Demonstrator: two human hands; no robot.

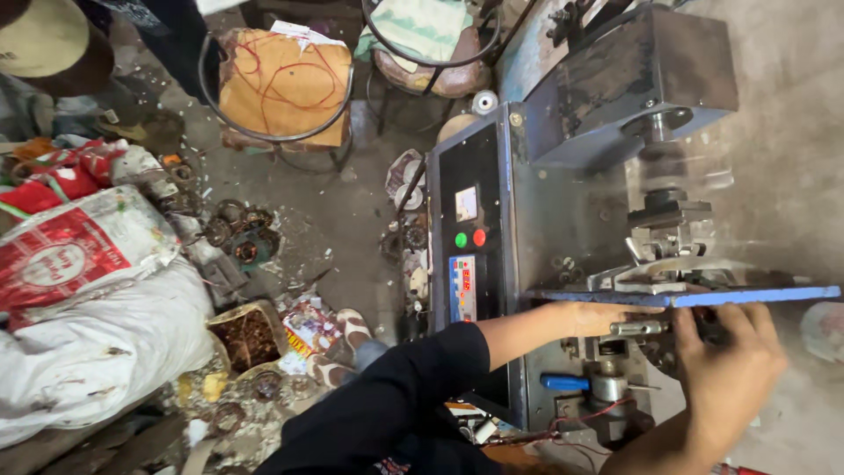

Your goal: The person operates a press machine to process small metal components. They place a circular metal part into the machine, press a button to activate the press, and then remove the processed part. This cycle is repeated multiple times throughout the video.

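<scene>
**Inspector A:** What is recorded at the far left?

**Inspector B:** White sacks (97,352) are piled there, one with a red print. Beside them, rusted round parts (239,230) are scattered over the littered floor. Behind these, a round stool (281,84) padded with brown cloth is noted.

**Inspector A:** And the middle?

**Inspector B:** A blue-framed machine (527,202) is seen, its black control panel (466,237) fitted with a green and a red button. A blue plate (747,295) is set edge-on across its lower part.

**Inspector A:** The hands?

**Inspector B:** The left hand (607,317), on a black-sleeved arm, is laid flat just beneath the plate, fingers extended, touching a small metal cylinder (637,328). Whether the cylinder is gripped cannot be told. Further right, the right hand (730,369) is curled around a dark part (708,327) below the plate; the part is largely hidden by the fingers.
</scene>
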